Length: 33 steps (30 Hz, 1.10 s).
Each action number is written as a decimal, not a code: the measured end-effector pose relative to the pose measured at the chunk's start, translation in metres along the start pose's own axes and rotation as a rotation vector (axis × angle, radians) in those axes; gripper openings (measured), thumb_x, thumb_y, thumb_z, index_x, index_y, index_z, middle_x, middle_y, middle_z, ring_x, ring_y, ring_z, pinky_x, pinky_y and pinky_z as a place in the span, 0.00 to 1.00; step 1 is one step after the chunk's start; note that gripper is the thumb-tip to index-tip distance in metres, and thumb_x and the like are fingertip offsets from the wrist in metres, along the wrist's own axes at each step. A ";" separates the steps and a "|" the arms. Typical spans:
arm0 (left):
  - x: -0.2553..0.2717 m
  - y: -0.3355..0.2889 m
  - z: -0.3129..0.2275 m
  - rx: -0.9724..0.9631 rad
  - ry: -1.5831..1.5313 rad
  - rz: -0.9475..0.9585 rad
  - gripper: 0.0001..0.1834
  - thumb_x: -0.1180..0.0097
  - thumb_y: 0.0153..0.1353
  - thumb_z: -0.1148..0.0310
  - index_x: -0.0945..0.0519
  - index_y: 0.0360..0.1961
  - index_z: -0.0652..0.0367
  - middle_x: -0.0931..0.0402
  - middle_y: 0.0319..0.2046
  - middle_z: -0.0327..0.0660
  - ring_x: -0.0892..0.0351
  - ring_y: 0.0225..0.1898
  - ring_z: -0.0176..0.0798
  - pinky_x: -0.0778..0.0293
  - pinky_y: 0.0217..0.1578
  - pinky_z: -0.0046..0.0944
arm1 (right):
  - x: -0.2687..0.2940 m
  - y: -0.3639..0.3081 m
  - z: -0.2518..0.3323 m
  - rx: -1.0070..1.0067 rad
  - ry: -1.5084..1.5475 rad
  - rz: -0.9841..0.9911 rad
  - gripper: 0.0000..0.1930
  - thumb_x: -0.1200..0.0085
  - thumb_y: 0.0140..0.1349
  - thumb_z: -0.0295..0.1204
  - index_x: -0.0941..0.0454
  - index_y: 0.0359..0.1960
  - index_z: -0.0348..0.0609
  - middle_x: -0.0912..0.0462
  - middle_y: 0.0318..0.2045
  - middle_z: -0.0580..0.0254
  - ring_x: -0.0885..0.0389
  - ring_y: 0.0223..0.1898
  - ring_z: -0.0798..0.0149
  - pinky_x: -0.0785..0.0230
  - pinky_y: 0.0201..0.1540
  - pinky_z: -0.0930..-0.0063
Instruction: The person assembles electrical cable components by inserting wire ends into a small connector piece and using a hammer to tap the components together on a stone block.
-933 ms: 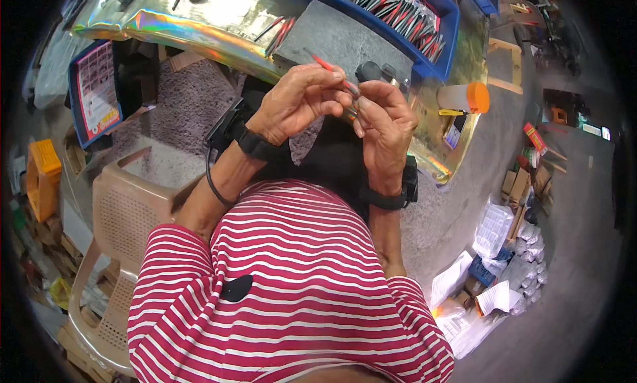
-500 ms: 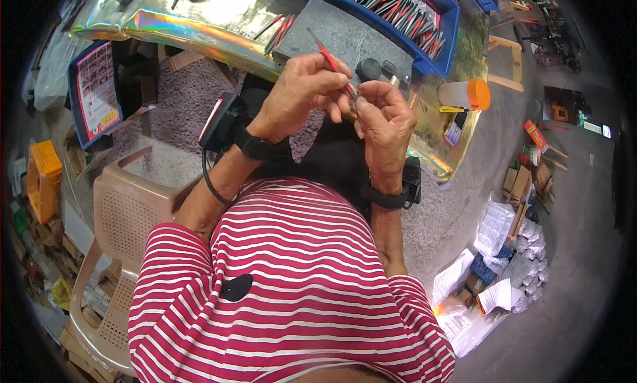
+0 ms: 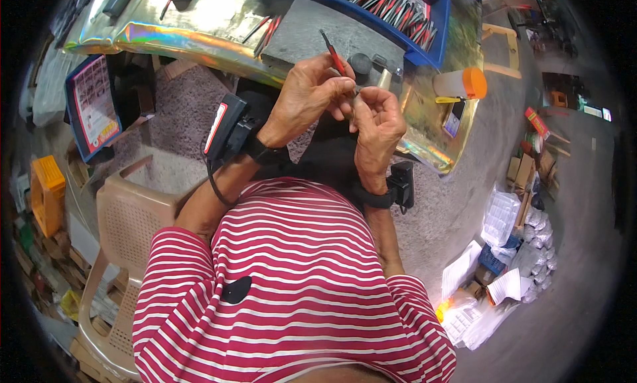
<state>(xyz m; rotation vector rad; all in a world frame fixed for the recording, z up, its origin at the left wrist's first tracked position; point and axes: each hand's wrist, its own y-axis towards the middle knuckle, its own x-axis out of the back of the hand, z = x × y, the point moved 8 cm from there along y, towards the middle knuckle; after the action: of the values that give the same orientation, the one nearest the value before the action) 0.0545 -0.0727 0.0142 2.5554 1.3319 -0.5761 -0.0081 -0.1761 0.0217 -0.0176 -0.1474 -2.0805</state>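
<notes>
- The red and black stick [image 3: 337, 63] stands more steeply now; about a second ago it leaned more to the left. Its dark tip points to the far side, slightly left, over the grey slab [image 3: 305, 25].
- The left hand [image 3: 304, 99] is mostly closed: thumb and first finger pinch the stick around its red part, and the other fingers are curled below.
- The right hand [image 3: 380, 126] is half closed, with its thumb and first finger just beside the near end of the stick. Whether they grip this end, I cannot tell, because the fingers hide it.
- The left forearm seems to have rolled a little, since the black wrist device [image 3: 229, 127] shows more of its face than before.
- In my judgement, these changes mean that the stick is being turned between the fingers, and the work on it continues; it is not put down yet.
- Around the hands nothing seems rearranged: many similar sticks [image 3: 391, 11] lie in the blue tray [image 3: 443, 31] on the far right, and a few loose sticks [image 3: 264, 35] lie left of the slab.
</notes>
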 end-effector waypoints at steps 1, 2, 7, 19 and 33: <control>-0.001 0.001 0.001 0.001 0.003 0.002 0.08 0.52 0.56 0.71 0.30 0.36 0.64 0.27 0.24 0.41 0.26 0.23 0.30 0.26 0.20 0.26 | 0.001 0.001 0.000 0.000 0.003 -0.002 0.05 0.53 0.51 0.20 0.32 0.30 0.34 0.29 0.20 0.67 0.35 0.16 0.81 0.43 0.15 0.88; 0.000 0.003 0.001 -0.008 0.044 -0.005 0.07 0.52 0.56 0.71 0.30 0.35 0.63 0.27 0.24 0.40 0.26 0.23 0.29 0.26 0.21 0.26 | 0.001 0.001 -0.002 -0.018 0.029 -0.005 0.05 0.53 0.51 0.20 0.32 0.31 0.34 0.29 0.20 0.66 0.35 0.16 0.80 0.43 0.15 0.88; -0.001 0.016 0.000 -0.053 0.174 -0.079 0.03 0.53 0.54 0.77 0.30 0.31 0.61 0.30 0.15 0.34 0.30 0.18 0.24 0.34 0.17 0.23 | 0.003 0.007 -0.007 -0.053 0.113 -0.002 0.07 0.53 0.52 0.21 0.33 0.33 0.34 0.28 0.23 0.65 0.33 0.18 0.80 0.42 0.15 0.89; -0.001 0.051 0.011 -0.171 0.248 -0.069 0.01 0.54 0.54 0.77 0.32 0.28 0.61 0.35 0.13 0.33 0.34 0.15 0.24 0.37 0.14 0.24 | 0.029 0.016 -0.011 -0.119 0.233 -0.060 0.12 0.56 0.49 0.18 0.36 0.37 0.29 0.27 0.30 0.55 0.32 0.21 0.76 0.38 0.18 0.88; -0.002 0.061 0.031 -0.085 0.366 -0.007 0.03 0.56 0.58 0.74 0.32 0.33 0.57 0.32 0.22 0.34 0.30 0.22 0.26 0.31 0.21 0.25 | 0.080 -0.007 -0.036 -0.228 0.338 -0.167 0.10 0.52 0.52 0.22 0.35 0.36 0.33 0.27 0.26 0.57 0.33 0.20 0.76 0.40 0.17 0.88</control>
<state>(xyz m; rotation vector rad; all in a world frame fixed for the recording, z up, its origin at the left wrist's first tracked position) 0.0954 -0.1200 -0.0131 2.6730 1.4363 -0.0475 -0.0515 -0.2465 -0.0086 0.2126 0.3039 -2.2224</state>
